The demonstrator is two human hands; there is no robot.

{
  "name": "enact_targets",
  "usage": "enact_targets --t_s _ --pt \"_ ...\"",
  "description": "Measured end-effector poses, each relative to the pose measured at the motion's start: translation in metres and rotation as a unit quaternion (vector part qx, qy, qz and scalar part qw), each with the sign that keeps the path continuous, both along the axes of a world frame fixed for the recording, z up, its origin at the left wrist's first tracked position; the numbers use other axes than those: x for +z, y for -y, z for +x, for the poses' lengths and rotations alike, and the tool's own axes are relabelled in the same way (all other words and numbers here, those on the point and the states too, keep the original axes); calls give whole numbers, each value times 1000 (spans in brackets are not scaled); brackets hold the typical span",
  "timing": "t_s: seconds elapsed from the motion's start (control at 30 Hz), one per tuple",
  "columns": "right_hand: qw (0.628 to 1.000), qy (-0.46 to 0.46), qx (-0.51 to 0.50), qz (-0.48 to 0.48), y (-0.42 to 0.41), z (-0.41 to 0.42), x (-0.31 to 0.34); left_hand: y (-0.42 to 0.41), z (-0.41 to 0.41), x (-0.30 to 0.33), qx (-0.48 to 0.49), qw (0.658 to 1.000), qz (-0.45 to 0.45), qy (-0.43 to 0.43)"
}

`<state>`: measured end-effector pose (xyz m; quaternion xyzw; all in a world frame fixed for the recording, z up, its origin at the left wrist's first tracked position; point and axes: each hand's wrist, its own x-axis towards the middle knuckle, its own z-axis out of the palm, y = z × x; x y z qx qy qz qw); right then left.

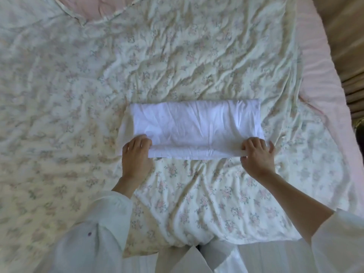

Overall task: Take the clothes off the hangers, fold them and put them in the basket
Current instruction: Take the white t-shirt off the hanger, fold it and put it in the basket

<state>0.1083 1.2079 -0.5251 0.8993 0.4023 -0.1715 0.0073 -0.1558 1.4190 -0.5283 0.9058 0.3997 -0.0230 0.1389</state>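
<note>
White garment lies folded into long band on floral bedspread, flat for next fold. Left hand and right hand pinch near corners, apparently to keep edge straight. Basket unseen.

White garment, folded into a long flat band, creased, lying crosswise on the floral bed cover, near edge doubled over, its two near corners pinched
</note>
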Motion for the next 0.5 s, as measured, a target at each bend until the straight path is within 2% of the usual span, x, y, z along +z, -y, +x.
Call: enact_targets --t_s 0.03,0.1,0.17,0.27,0.5 --pt "998 -30 -6 -52 3 -5 -1 4 -4 -2 18 998 -32 -50" --pt "996 -50 -23 -76 5 -11 -3 7 -7 -3 62 988 -75 -116" --pt "998 -28 -34 -40 -2 -15 -1 6 -1 -1 76 989 -70 -106" --pt "999 0 -22 28 -30 -17 2 2 24 0 45 998 -10 -44" --pt "994 -9 108 9 -107 -20 -23 0 101 -32 -50 998 -13 -45"
